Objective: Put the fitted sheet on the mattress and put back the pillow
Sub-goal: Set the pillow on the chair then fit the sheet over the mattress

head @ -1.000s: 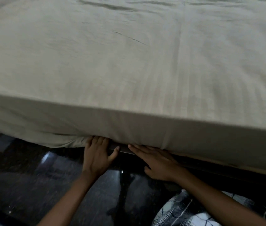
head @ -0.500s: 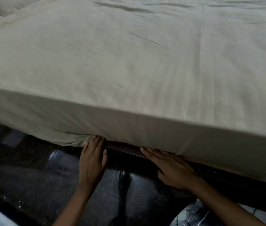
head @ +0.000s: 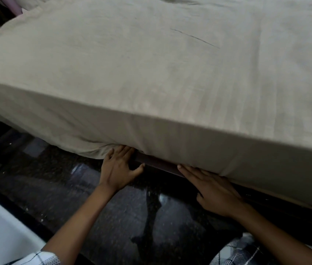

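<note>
One sheet (head: 151,73) (beige), two hands (head: 119,169) (head: 214,190)

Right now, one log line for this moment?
step: tuck sheet | left hand: open, pressing bunched edge | right hand: flat along lower edge

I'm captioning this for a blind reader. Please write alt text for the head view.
A left hand and right hand, fingers straight, push the lower edge of a beige sheet in above a dark frame. The sheet lies smooth on top, with loose folds bunched beside the left hand, over a dark floor.
</note>
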The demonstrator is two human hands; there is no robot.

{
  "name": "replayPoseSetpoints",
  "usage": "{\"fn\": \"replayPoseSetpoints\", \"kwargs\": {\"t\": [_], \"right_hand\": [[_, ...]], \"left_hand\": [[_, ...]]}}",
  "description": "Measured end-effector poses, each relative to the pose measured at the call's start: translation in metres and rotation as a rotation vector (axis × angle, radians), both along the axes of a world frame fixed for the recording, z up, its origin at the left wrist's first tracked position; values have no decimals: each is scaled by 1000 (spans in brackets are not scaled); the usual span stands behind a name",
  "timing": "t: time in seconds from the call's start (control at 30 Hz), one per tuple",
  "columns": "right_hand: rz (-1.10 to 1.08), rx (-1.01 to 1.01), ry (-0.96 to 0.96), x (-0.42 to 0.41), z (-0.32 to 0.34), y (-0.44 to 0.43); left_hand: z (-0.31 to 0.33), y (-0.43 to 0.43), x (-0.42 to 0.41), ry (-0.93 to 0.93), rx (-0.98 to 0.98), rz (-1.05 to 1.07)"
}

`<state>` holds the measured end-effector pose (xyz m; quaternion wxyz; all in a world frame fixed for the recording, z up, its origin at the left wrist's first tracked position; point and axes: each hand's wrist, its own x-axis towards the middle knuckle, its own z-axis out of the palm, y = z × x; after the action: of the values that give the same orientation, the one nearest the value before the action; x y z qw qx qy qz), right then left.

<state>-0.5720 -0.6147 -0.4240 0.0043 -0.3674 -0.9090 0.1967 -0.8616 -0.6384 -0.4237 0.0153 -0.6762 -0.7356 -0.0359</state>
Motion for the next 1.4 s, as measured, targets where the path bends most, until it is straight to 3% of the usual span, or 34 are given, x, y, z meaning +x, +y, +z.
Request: {"fn": "replayPoseSetpoints", "kwargs": {"t": [0.13,0.23,0.47,0.57,0.87,0.97,1.07,1.27,1.33,1.4], "right_hand": [[2,68,3,1,-5,1],[26,89,6,3,-9,-1],[31,90,-64,2,-5,1],[26,86,-66,2,-5,1],[69,53,-27,3,-8,4],[68,26,-13,1,-4,5],[53,0,-9,2,-4,3],[17,43,2,3,-9,2],[14,39,-11,1,-5,1],[14,8,-40,1,-4,2]], "left_hand": [[-2,2,-6,-231,33,-30],[-9,1,-7,-366,290,34],[-17,-9,-12,-363,518,100],[-19,-10,-34,-269,438,177],[-1,15,-72,165,113,76],[-9,18,-69,177,55,114],[-8,22,-66,58,8,145],[3,-8,-67,-235,429,235],[-5,-17,-68,-229,526,305],[-11,-17,-72,-168,535,218]]}}
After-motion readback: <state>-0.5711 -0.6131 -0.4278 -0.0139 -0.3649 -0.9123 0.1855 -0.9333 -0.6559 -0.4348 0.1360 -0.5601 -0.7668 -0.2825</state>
